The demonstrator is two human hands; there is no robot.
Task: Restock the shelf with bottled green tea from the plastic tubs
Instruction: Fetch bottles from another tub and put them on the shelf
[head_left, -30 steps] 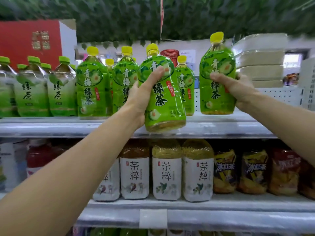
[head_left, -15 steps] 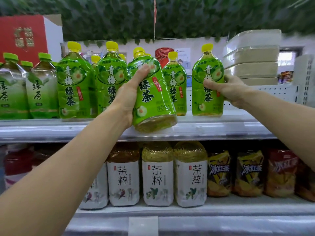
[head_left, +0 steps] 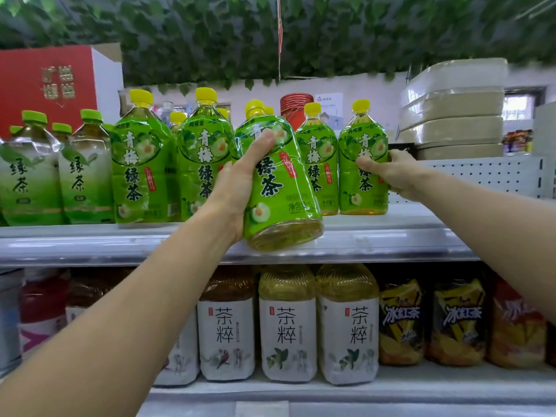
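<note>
I have two bottles of green tea in hand at the upper shelf. My left hand sits at the centre of the frame, wrapped around the tilted bottle: thumb across the front label, the other fingers hidden behind it. Its long axis leans, yellow cap toward the upper left and away from me, base swung toward the lower right and toward the camera. The base hangs over the shelf's front lip; I cannot tell whether it touches the edge.

My right hand is at centre right, closed on the upright bottle, thumb on the front label and fingers curled round its right side. That bottle stands on the shelf deck, cap straight up, just beside another upright green bottle to its left.

The row of matching green bottles fills the shelf to the left of the tilted one, with paler green-capped bottles at the far left edge. Bare deck shows in front of the two right-hand bottles, and more bare deck runs rightward from my right hand toward the white perforated panel. Stacked wrapped packs sit above that panel in the upper right. White-labelled tea bottles line the shelf below.
</note>
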